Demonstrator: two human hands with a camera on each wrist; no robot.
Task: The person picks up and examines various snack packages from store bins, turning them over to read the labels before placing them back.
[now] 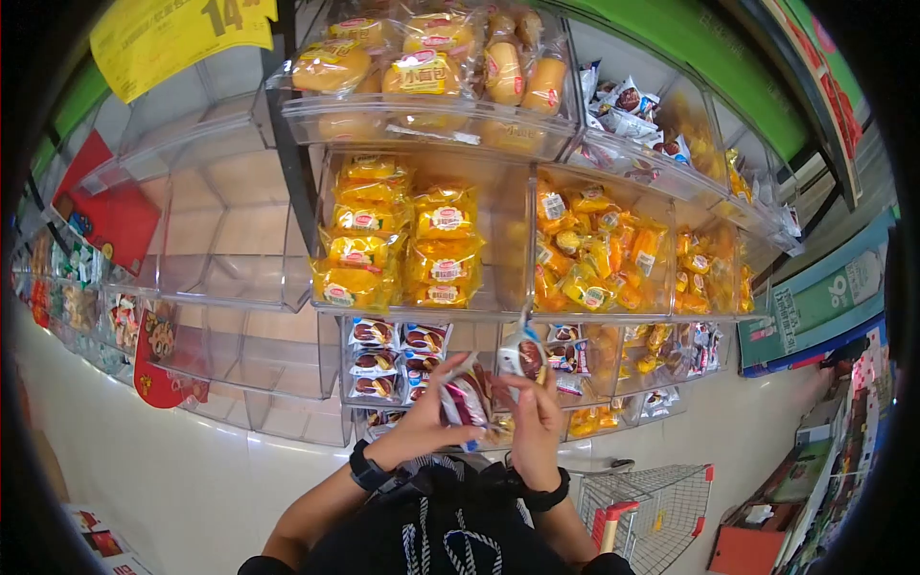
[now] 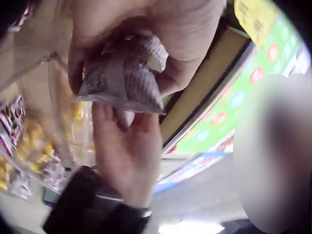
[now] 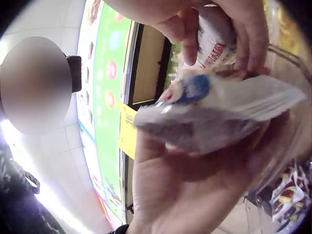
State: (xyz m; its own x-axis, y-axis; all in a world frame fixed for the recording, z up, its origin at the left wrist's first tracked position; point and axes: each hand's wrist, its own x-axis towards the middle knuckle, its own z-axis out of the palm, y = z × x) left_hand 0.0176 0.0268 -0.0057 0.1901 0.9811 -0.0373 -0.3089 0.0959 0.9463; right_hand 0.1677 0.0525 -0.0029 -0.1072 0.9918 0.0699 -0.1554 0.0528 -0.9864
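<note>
In the head view, the left hand grips a purple-and-white packet, its long axis running roughly from 11 to 5 o'clock. The right hand pinches a white-and-brown packet near its lower end; this one stands almost along 12 to 6, its upper end towards 12. The two packets are close together in front of the person's chest.

Blue-and-white packets lie in a bin at 10 o'clock from the hands, yellow packets near 12, orange packets at 1. The clear front wall of the middle bins crosses at 12, beyond the hands. A shopping cart stands at 4; pale floor stretches between rack and left arm, around 8.
</note>
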